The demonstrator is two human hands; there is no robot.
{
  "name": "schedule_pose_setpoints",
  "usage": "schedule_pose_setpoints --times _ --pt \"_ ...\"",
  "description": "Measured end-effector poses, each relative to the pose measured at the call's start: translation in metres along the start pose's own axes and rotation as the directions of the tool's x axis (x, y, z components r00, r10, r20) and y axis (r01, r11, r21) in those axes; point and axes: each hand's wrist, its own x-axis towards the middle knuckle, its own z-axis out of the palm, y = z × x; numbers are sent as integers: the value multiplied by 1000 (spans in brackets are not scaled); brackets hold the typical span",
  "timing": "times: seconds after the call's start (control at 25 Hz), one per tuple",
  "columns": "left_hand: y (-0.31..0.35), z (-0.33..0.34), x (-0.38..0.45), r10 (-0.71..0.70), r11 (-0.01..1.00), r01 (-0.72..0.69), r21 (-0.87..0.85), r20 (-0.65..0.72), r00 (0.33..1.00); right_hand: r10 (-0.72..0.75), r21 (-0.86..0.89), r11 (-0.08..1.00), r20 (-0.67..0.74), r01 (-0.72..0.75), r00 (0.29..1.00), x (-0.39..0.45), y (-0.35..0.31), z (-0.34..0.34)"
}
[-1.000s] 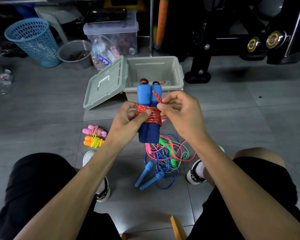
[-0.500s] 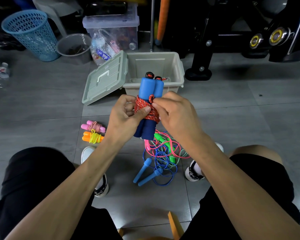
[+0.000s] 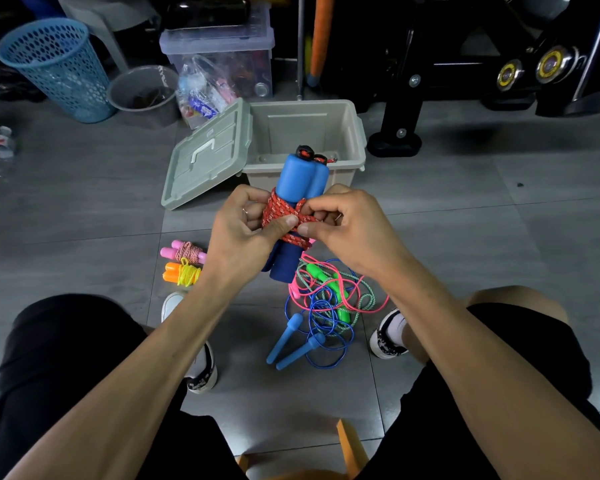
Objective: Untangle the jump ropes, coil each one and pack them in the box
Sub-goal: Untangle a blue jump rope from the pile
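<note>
You hold the blue-handled rope (image 3: 300,188) above the floor, in front of the open box (image 3: 355,133): your left hand (image 3: 243,230) grips the bundle, your right hand (image 3: 340,223) pinches the red cord end. Two coiled ropes (image 3: 182,263) lie on the floor (not packed yet), and the tangled pile (image 3: 329,303) waits.

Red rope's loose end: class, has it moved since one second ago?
Yes. The loose end pointed up toward the box; now the right hand has drawn it down across the red coils, away from the box.
</note>
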Motion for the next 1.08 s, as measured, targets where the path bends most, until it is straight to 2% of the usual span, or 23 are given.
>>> schedule_pose_setpoints --times 0.16,0.32,0.56,0.76,0.92,1.0,1.08 --pt "0 -1 3 0 999 -2 34 62 998 -15 -56 998 14 15 1000 -2 3 -3" --pt "1 -3 3 -36 999 32 29 140 990 -32 -114 992 144 48 989 -1 6 -16" --pt "3 -2 0 -55 998 60 -20 184 981 -74 -119 988 220 102 973 -4 5 -24" --pt "5 -2 -1 -76 992 95 -82 215 974 -32 51 999 272 19 962 -5 8 -27" --pt "3 0 1 -107 989 127 -73 231 967 -77 -40 995 288 93 954 -8 8 -25" --pt "2 1 1 -91 996 92 3 181 979 -86 -74 991 288 112 954 -6 10 -25" --pt "1 -2 2 104 950 -138 280 132 986 -79 -157 979 286 128 955 -5 12 -25"
